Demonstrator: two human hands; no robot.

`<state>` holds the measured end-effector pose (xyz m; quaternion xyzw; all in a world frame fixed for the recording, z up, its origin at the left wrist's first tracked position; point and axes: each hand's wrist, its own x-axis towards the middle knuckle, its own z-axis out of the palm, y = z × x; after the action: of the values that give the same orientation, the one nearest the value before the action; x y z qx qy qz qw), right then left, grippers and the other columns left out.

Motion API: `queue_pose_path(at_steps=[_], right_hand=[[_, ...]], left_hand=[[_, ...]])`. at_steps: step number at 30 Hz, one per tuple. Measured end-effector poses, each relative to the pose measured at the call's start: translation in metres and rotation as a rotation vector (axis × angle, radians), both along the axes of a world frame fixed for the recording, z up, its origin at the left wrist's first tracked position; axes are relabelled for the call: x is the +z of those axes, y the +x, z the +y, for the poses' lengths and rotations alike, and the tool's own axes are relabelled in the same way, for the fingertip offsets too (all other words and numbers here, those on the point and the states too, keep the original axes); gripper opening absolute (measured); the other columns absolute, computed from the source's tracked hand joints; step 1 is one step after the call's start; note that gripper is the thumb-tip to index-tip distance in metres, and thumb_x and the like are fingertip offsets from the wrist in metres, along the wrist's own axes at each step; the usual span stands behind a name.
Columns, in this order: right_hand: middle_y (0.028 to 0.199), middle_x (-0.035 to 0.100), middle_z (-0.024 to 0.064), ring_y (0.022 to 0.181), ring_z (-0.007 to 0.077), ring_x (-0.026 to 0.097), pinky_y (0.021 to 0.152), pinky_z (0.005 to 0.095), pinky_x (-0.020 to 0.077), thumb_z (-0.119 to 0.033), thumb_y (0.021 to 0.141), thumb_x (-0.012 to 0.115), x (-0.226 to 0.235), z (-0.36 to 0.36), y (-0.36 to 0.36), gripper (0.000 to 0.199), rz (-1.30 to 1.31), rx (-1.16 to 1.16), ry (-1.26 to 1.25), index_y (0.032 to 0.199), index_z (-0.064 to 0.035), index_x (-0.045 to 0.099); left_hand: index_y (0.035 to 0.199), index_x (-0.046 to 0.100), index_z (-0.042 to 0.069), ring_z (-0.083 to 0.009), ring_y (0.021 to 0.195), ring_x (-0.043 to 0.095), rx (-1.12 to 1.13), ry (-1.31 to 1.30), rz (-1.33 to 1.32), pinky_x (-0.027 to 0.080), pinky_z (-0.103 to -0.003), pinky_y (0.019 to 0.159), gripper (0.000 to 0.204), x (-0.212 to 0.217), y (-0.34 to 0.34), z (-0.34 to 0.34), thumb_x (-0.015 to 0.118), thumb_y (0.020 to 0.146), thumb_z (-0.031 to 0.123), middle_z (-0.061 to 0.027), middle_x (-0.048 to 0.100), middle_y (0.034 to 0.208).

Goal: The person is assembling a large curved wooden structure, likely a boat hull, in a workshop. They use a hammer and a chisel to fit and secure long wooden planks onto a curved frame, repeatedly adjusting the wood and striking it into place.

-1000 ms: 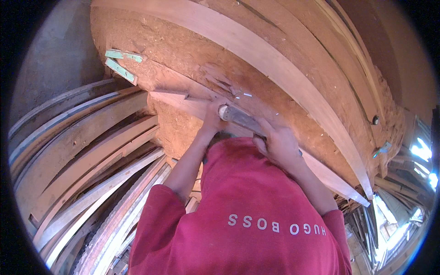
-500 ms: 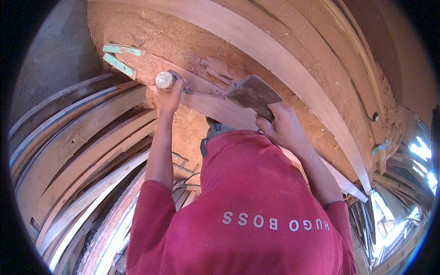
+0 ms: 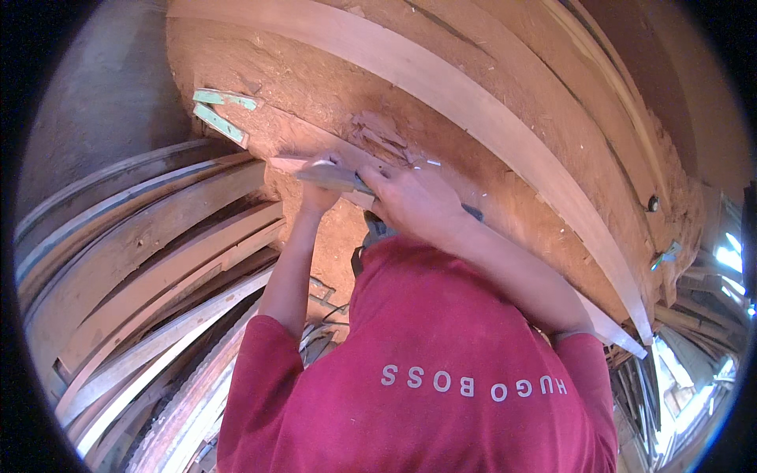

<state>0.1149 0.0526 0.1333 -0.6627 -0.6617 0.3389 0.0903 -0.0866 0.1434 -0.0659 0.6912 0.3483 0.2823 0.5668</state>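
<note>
Hands, left hand and right hand, both close around a flat wooden piece over sawdust-covered boards.

Single head-worn fisheye view, looking steeply down and forward from close above the wearer's red short-sleeved shirt, which fills the frame toward 6 o'clock. Both forearms rise from there to the left hand and right hand near centre. Sawdust-covered brown ground lies toward 12 o'clock; curved pale wooden planks bend toward 9 o'clock.
</note>
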Motion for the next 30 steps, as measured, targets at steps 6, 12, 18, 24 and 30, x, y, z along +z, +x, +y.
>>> queue_pose_path(at_steps=[6, 12, 18, 24, 30], right_hand=[[0.104, 0.067, 0.0196, 0.089, 0.0387, 0.068, 0.07, 0.0497, 0.0553, -0.022, 0.086, 0.066, -0.014, -0.014, -0.006, 0.045, 0.07, 0.019, 0.031, 0.126, -0.0092, 0.049], [0.11, 0.067, 0.0163, 0.096, 0.0374, 0.066, 0.074, 0.05, 0.0556, -0.019, 0.085, 0.065, -0.032, -0.017, -0.004, 0.045, 0.004, 0.061, -0.074, 0.127, -0.0109, 0.051], [0.101, 0.067, 0.0222, 0.093, 0.0425, 0.065, 0.079, 0.0519, 0.0534, -0.021, 0.084, 0.066, -0.035, -0.043, 0.006, 0.042, 0.179, -0.167, -0.036, 0.123, -0.0085, 0.054], [0.1, 0.066, 0.027, 0.091, 0.046, 0.065, 0.081, 0.0533, 0.0516, -0.025, 0.085, 0.067, -0.058, -0.057, 0.041, 0.044, 0.092, -0.38, -0.215, 0.12, -0.0015, 0.054], [0.097, 0.067, 0.0295, 0.092, 0.0448, 0.066, 0.079, 0.0499, 0.0525, -0.023, 0.084, 0.068, -0.078, -0.102, 0.069, 0.05, 0.035, -0.555, -0.177, 0.123, 0.0051, 0.055]], left_hand=[[0.076, 0.055, 0.007, -0.0117, 0.067, 0.05, 0.028, -0.105, -0.065, 0.042, -0.028, 0.062, 0.02, -0.004, -0.005, -0.01, 0.074, 0.073, 0.011, -0.0012, 0.053, 0.071], [0.076, 0.055, 0.006, -0.0107, 0.067, 0.053, -0.012, -0.208, -0.011, 0.043, -0.027, 0.061, 0.02, -0.02, -0.002, -0.014, 0.074, 0.07, 0.009, -0.0011, 0.054, 0.071], [0.086, 0.058, 0.005, -0.0125, 0.069, 0.057, 0.167, -0.115, -0.125, 0.049, -0.029, 0.065, 0.017, 0.007, 0.005, -0.007, 0.071, 0.075, 0.003, -0.0002, 0.058, 0.073], [0.092, 0.061, 0.004, -0.0158, 0.068, 0.061, 0.849, -0.148, -0.133, 0.053, -0.031, 0.068, 0.011, 0.051, -0.042, 0.072, 0.066, 0.082, 0.004, -0.0029, 0.061, 0.073], [0.09, 0.073, -0.002, -0.0231, 0.078, 0.071, 0.646, -0.039, 0.767, 0.054, -0.036, 0.067, 0.035, 0.014, -0.111, 0.139, 0.077, 0.076, 0.03, -0.0142, 0.073, 0.086]])
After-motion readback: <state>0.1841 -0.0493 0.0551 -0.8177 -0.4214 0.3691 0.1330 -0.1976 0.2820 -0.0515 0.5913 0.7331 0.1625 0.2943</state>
